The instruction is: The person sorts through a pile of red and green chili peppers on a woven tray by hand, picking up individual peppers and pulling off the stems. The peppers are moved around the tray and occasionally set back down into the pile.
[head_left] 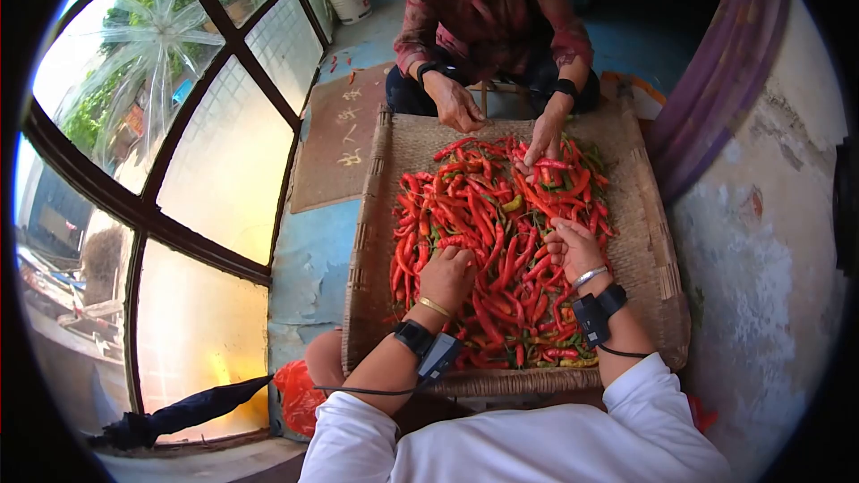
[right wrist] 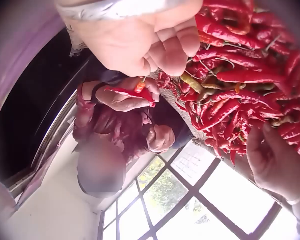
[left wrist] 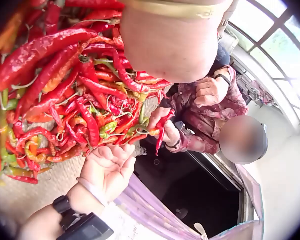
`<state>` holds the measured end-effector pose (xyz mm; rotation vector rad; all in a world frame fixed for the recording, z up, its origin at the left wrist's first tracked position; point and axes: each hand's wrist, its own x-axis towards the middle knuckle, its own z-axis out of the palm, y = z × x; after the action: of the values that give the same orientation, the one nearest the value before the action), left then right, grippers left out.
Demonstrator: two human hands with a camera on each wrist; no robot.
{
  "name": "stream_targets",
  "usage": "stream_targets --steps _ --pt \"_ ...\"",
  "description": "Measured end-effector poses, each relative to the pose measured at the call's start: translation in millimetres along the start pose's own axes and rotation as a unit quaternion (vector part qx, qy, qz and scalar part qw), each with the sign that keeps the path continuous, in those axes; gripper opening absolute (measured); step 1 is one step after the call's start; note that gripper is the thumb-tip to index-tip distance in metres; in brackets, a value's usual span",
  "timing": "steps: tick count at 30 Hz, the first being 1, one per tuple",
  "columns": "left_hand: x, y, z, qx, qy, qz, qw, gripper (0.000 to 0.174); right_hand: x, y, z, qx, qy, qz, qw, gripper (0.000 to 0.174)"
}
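Red chili peppers [head_left: 483, 215] lie heaped in a wide woven basket [head_left: 667, 304], with some green and yellowish ones among them. My left hand [head_left: 447, 277] is at the near left of the heap, fingers curled down; in the right wrist view this hand [right wrist: 277, 167] pinches a red chili pepper at the heap's edge, partly hidden by the fingers. Above the right side of the heap is my right hand [head_left: 574, 249], its fingers loosely curled and no pepper visible in it. The left wrist view shows that hand [left wrist: 107, 170] with the palm turned up.
Across the basket sits another person [head_left: 492, 18], one hand holding a red pepper [left wrist: 162, 131]. Framed windows [head_left: 215, 143] stand on the left, with a dark umbrella [head_left: 197, 411] and a red plastic bag [head_left: 300, 394] below. A purple curtain [head_left: 716, 80] hangs by the right wall.
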<state>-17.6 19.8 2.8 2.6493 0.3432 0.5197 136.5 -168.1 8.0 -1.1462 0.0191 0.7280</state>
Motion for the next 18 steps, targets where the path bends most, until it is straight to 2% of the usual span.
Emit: stream_targets --steps 1,2,3,6,9,11,15,17,18 --pt "1 -4 0 0.049 0.038 0.027 0.998 0.021 -2 3 4 -0.027 -0.017 0.005 0.999 0.03" --pt "2 -6 1 0.066 0.02 -0.007 0.998 0.023 -4 5 8 -0.054 -0.033 0.022 0.998 0.029" --pt "2 -10 2 0.067 0.02 -0.006 0.998 0.023 -6 6 12 -0.052 -0.034 0.021 0.998 0.029" --pt "-1 -22 12 0.121 -0.014 0.02 0.992 0.021 -13 9 22 -0.169 -0.076 0.065 0.981 0.024" --pt "-3 -23 17 0.147 -0.045 0.016 0.988 0.016 -12 21 22 -0.208 -0.103 0.076 0.97 0.024" --pt "-2 -18 11 0.152 -0.147 -0.006 0.977 0.017 -14 25 21 -0.207 -0.114 0.083 0.968 0.024" --pt "-4 -20 -6 0.138 -0.202 0.023 0.969 0.017 -15 24 23 -0.283 -0.131 0.095 0.945 0.025" --pt "-7 -21 -12 0.162 -0.243 0.089 0.952 0.021 -15 24 23 -0.311 -0.138 0.096 0.935 0.027" --pt "-9 -23 -11 0.162 -0.243 0.09 0.952 0.021 -15 23 23 -0.312 -0.138 0.097 0.935 0.026"
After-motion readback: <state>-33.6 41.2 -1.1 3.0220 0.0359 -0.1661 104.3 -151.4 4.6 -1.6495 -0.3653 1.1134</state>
